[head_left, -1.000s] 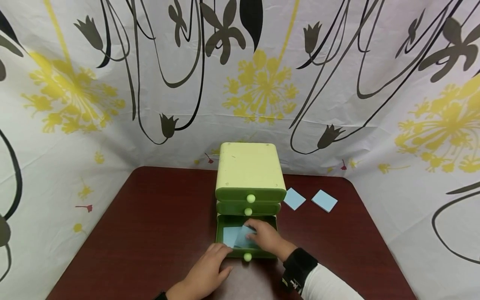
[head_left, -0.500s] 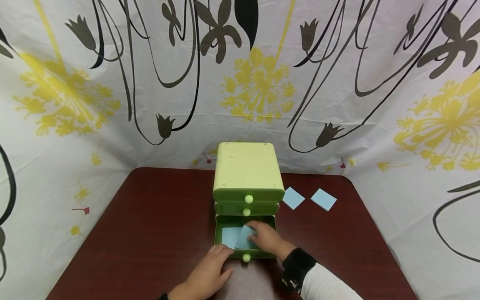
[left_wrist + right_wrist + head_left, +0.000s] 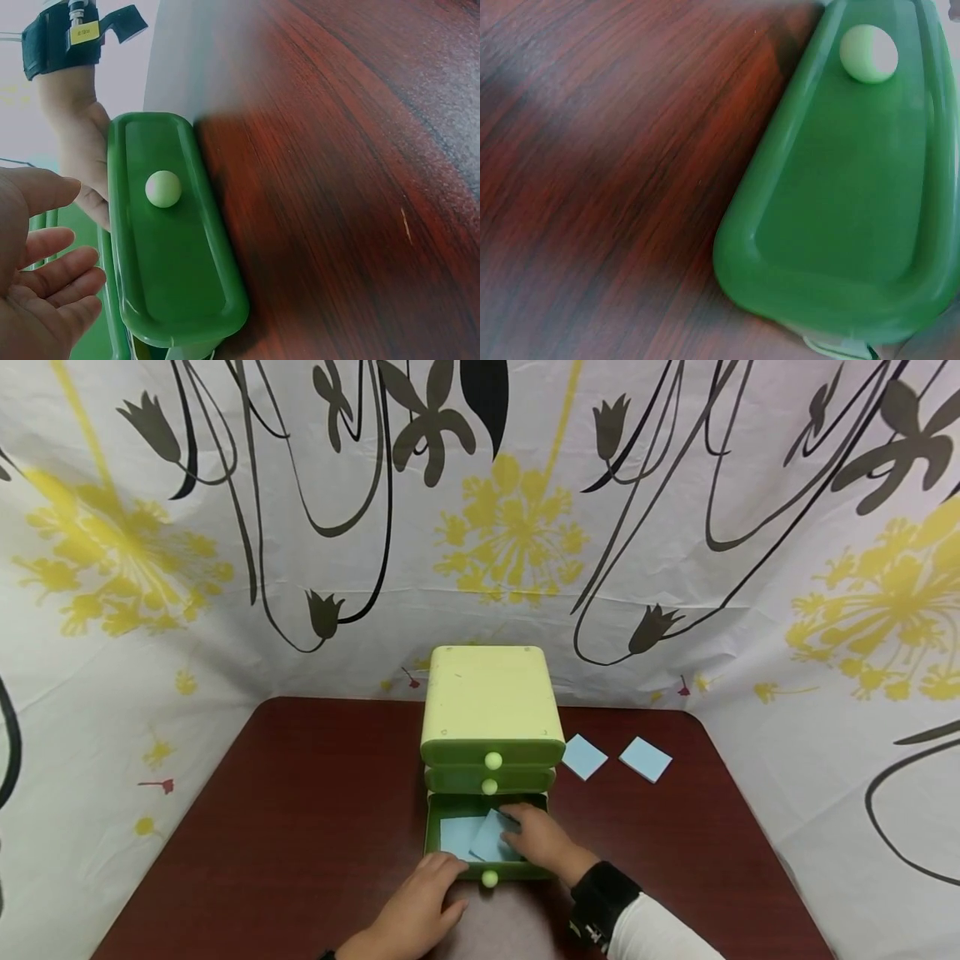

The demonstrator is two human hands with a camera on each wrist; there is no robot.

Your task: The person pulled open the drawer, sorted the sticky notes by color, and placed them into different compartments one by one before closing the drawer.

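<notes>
A light green chest of three small drawers (image 3: 491,706) stands mid-table. Its bottom drawer (image 3: 433,852) is pulled out toward me, its front panel (image 3: 172,255) (image 3: 855,202) carrying a pale round knob (image 3: 163,188) (image 3: 868,52). One blue sticky note (image 3: 452,832) lies flat inside. My right hand (image 3: 542,841) reaches into the drawer and holds a second, tilted blue note (image 3: 489,839) by its right edge. My left hand (image 3: 420,902) (image 3: 45,292) rests at the drawer's front left corner, fingers relaxed and holding nothing.
Two more blue sticky notes (image 3: 584,757) (image 3: 645,759) lie on the dark wooden table (image 3: 300,827) right of the chest. A flower-print cloth (image 3: 480,510) walls in the table at the back and both sides. The two upper drawers are closed.
The right hand and its tilted note have shifted only slightly inside the drawer. The left hand stays at the drawer's front corner.
</notes>
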